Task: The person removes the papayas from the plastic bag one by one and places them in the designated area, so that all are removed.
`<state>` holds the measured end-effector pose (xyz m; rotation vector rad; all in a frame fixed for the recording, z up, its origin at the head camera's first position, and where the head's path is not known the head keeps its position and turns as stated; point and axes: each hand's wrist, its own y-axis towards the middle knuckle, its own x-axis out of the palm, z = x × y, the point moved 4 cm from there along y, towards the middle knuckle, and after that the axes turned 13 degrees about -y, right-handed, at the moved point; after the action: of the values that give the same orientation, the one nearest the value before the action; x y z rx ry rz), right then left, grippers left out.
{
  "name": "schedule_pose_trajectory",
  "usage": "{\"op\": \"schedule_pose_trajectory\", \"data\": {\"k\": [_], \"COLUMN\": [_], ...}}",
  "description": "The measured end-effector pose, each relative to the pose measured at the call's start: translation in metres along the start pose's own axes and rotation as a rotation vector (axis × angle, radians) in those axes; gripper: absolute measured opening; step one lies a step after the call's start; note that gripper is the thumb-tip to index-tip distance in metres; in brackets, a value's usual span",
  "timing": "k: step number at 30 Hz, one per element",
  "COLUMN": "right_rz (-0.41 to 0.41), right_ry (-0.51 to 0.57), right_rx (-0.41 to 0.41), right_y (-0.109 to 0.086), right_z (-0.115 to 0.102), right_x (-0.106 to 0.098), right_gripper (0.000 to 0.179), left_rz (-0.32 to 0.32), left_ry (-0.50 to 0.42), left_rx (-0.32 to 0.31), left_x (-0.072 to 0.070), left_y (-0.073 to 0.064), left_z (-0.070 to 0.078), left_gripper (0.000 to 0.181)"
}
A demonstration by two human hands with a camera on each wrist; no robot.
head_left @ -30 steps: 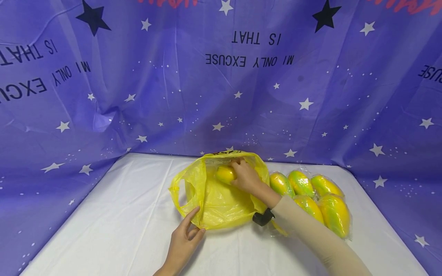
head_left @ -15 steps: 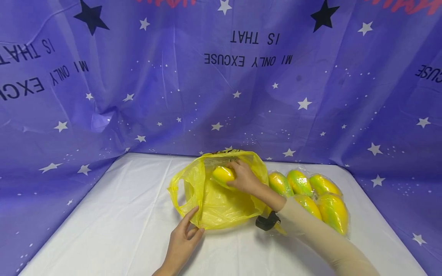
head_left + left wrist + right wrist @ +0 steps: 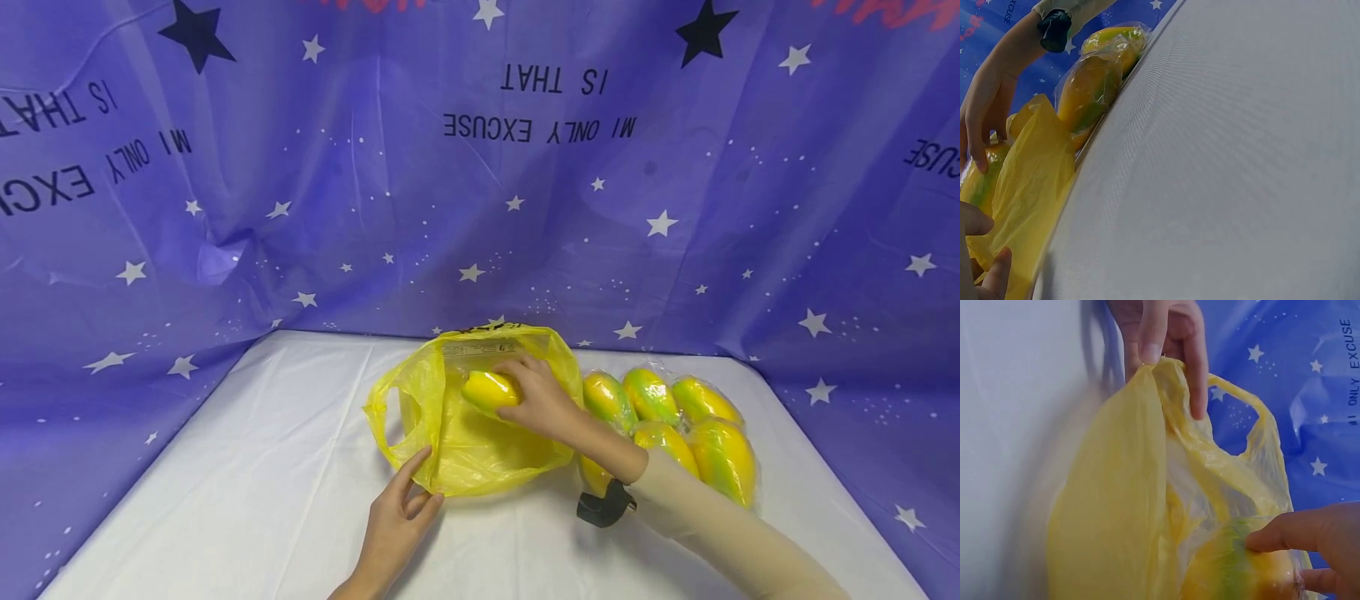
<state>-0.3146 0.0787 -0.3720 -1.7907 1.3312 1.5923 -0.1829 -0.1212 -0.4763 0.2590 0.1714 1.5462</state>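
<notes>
A yellow plastic carrier bag [image 3: 487, 458] lies with its mouth spread wide on the white table. My right hand [image 3: 540, 400] grips a yellow-green mango [image 3: 487, 390] in clear wrap at the bag's mouth. The right wrist view shows the thumb pressed on the wrapped mango [image 3: 1235, 562], beside the bag's handle side. At the near left corner, my left hand [image 3: 397, 521] pinches the rim between thumb and fingers; the right wrist view shows these left fingers [image 3: 1196, 381] on either side of the plastic.
Several wrapped mangoes [image 3: 723, 458] lie close together to the right of the bag, one partly behind the right forearm. A black strap [image 3: 606, 504] hangs at the right wrist. A purple star-printed cloth [image 3: 480, 208] rises behind the white tabletop [image 3: 247, 467].
The right hand and its mango have dipped slightly toward the near side, after a small shift left. The right forearm has drawn back to the right. The left hand holds its place.
</notes>
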Motion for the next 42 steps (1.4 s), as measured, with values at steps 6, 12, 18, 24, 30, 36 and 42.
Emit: {"op": "schedule_pose_trajectory", "data": {"k": [6,12,18,24,30,36,42], "right_rz": [0.042,0.075,0.102,0.129,0.152,0.167,0.176], "right_ry": [0.041,0.103,0.144,0.163,0.184,0.199,0.228], "right_rx": [0.02,0.062,0.089,0.101,0.095,0.091,0.111], "right_y": [-0.012,-0.023,-0.033,-0.043,-0.052,-0.06,-0.069], "right_z": [0.005,0.01,0.014,0.014,0.011,0.008,0.007], "right_x": [-0.01,-0.022,-0.029,-0.034,-0.039,-0.045,-0.054], "right_gripper": [0.057,0.058,0.058,0.057,0.057,0.057,0.058], "left_rz": [-0.001,-0.001,0.001,0.011,0.004,-0.005,-0.002], "left_ry": [-0.011,-0.008,-0.007,0.013,0.004,0.005,0.011], "left_rx": [-0.009,-0.021,-0.021,0.002,0.014,0.018,0.026], "left_x": [0.0,0.0,0.0,0.0,0.0,0.001,0.0], "left_y": [0.001,0.001,0.001,0.0,0.0,0.0,0.0], "left_z": [-0.001,-0.001,0.0,0.0,-0.001,0.0,0.0], "left_gripper": [0.062,0.063,0.063,0.062,0.063,0.063,0.063]}}
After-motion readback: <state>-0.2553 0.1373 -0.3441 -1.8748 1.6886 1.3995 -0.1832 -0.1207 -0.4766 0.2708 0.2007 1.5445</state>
